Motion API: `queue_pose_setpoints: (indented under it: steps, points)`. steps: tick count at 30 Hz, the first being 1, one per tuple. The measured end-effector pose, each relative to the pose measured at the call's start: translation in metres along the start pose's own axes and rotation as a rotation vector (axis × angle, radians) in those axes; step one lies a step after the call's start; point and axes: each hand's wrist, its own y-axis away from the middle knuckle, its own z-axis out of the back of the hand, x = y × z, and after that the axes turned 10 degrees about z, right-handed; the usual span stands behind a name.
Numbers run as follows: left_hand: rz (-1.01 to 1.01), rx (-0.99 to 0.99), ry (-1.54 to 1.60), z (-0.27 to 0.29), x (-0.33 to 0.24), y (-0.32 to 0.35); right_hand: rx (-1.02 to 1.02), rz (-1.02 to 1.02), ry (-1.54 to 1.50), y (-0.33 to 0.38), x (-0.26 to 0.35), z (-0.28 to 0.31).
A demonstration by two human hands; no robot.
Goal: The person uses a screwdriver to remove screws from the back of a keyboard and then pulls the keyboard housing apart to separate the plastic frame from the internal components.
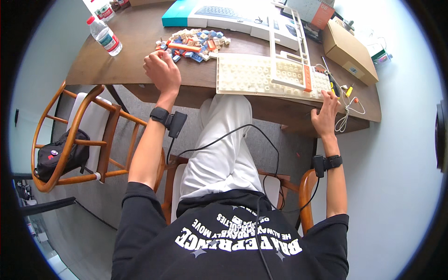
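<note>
My left hand (162,70) rests near the table's front edge, fingers curled closed, just in front of a heap of loose keycaps (192,44) in white, blue and orange. Whether it holds a keycap is hidden. My right hand (326,113) lies at the table's right front edge, fingers spread, touching the right end of a cream keyboard base (252,74). A cream keyboard frame (291,51) with an orange strip lies tilted across that base.
A water bottle (105,36) stands at the back left of the brown table (121,60). A keyboard box (224,14) and a cardboard box (349,49) sit at the back. White cables (347,105) lie near my right hand. A wooden chair (79,135) with a black bag stands left.
</note>
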Motion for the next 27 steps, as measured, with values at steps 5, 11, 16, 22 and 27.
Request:
queue_pose_setpoints:
  steps: [5, 11, 16, 22, 27]
  points:
    - [0.009, 0.010, -0.034, -0.004, -0.001, 0.000, 0.048, 0.002, 0.034, 0.006, -0.004, -0.007]
    - [-0.005, 0.017, -0.064, -0.006, 0.003, 0.000, 0.048, 0.021, 0.150, 0.007, 0.001, -0.019]
    - [-0.025, 0.037, -0.025, -0.009, 0.001, 0.003, 0.038, 0.050, 0.242, 0.012, -0.001, -0.024]
    - [-0.026, 0.043, -0.007, -0.006, 0.002, 0.001, 0.077, 0.050, 0.258, 0.009, 0.002, -0.024]
    - [-0.064, 0.028, 0.050, -0.011, 0.006, -0.001, 0.065, 0.051, 0.286, 0.006, 0.000, -0.026]
